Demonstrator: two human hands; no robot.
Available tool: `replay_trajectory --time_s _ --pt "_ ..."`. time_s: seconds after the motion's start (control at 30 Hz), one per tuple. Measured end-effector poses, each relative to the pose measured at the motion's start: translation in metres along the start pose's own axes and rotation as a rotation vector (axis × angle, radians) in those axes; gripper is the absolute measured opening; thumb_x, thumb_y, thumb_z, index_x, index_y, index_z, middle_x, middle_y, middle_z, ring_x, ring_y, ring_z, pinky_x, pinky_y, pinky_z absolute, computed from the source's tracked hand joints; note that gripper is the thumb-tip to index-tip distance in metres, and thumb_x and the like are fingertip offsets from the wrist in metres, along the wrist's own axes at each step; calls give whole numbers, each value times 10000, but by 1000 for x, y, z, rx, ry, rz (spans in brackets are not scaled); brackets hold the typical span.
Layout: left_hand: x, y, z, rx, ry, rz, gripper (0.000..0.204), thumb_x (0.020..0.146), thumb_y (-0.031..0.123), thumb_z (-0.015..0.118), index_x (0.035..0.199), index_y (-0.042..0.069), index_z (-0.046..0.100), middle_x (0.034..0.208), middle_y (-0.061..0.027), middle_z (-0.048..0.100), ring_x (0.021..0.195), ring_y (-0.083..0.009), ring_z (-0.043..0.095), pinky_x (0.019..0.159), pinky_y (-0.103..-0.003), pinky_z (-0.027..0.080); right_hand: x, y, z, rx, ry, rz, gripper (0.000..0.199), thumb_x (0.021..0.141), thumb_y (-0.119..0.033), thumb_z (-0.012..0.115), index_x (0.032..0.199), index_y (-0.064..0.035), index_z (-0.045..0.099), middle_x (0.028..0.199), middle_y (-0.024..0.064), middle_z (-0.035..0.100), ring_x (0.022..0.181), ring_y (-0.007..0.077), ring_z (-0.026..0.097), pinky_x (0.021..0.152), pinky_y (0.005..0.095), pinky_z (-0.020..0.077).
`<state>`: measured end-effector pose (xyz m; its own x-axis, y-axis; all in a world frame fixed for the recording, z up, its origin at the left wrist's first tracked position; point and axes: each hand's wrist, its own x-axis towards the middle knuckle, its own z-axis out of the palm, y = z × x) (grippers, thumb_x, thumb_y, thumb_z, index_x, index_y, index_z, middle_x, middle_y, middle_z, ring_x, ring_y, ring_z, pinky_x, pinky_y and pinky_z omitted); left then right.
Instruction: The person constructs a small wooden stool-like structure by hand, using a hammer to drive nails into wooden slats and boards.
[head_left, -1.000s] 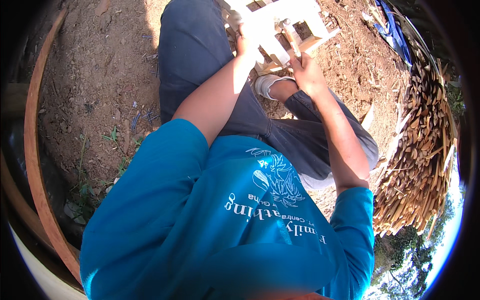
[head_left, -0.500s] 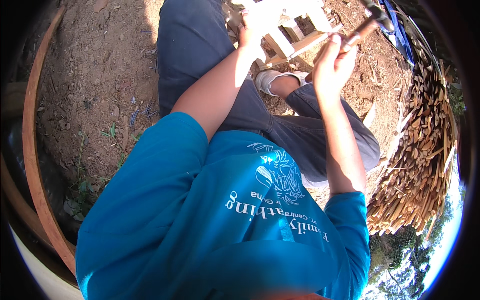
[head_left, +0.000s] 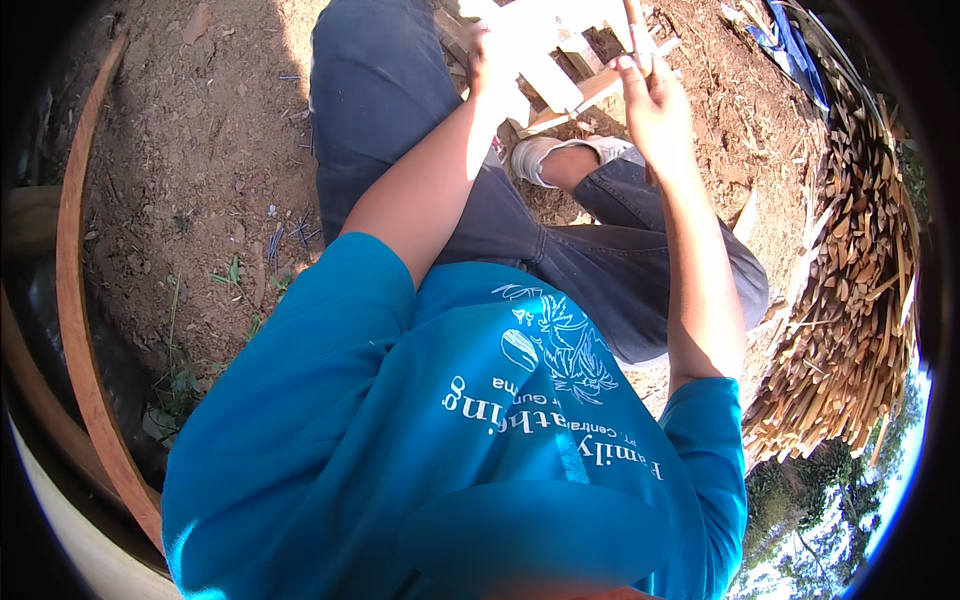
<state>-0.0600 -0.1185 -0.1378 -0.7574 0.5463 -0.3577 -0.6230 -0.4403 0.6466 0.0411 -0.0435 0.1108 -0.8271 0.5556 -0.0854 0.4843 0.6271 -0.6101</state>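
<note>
At the top centre of the picture, a slatted timber framework [head_left: 550, 82] is being lit so strongly that its upper part is being washed out, and its far edge is being cut off by the border. Its left side is being met by the left hand [head_left: 484, 74], but the fingers are being lost in glare, so whether they are being closed around a slat cannot be told. Just right of it, a hammer [head_left: 634, 20] is being gripped in the right hand [head_left: 660, 100], the fingers being wrapped round its wooden handle; the head is being hidden beyond the upper edge. Judging by the thin, open slats, a fairly light, stiff and dry piece is being handled, with splitting near the slat ends being risked and little slipping being expected. The firmest hold is probably being offered by the outer rails, clear of the joints and rough edges.
</note>
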Motion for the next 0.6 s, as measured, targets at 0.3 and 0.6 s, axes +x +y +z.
replay_trajectory --time_s 0.3,0.6 --pt "1 1 -10 17 -4 -19 649 1019 641 395 1221 81 653 1060 -73 698 912 -197 680 776 -393 551 2 27 10 38 32 19 304 1055 -275 547 1193 -21 641 933 166 710 879 300 703 829 419 536" --pt "1 -4 -6 46 -3 -21 641 1018 635 392 1211 83 656 1041 -70 697 895 -192 679 757 -385 549 9 7 22 93 72 -136 254 1070 -253 565 1175 -35 641 866 60 692 823 98 629 750 280 491"
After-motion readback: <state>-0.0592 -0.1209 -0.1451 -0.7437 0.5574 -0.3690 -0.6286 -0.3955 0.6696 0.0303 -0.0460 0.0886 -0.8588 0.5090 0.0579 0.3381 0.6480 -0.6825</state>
